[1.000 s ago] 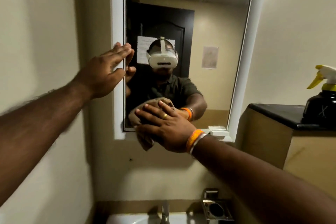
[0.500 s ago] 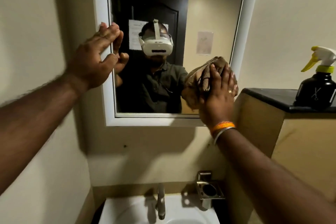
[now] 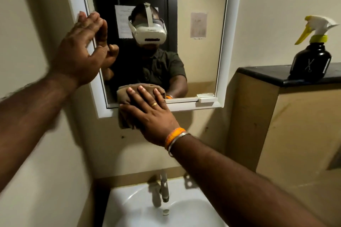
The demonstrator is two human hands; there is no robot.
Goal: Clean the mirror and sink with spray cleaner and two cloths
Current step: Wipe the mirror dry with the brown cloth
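Observation:
A white-framed mirror [image 3: 201,57] hangs on the wall above a white sink [image 3: 129,208]. My right hand [image 3: 149,114] presses a brown cloth [image 3: 125,121] flat against the mirror's bottom edge, left of centre, with the cloth hanging over the lower frame. My left hand [image 3: 81,51] rests with spread fingers on the mirror's left frame, holding nothing. A black spray bottle [image 3: 311,59] with a white and yellow trigger stands upright on the dark ledge at the right, away from both hands. Only one cloth is in view.
A metal tap [image 3: 164,188] rises at the back of the sink. A beige partition with a black top [image 3: 267,73] juts out on the right. A small white latch [image 3: 206,98] sits on the mirror's lower frame. The left wall is close.
My right hand has swept the cloth from the mirror's right side down and left to its bottom edge. My view has tilted down, showing more of the sink. The left hand stays on the frame.

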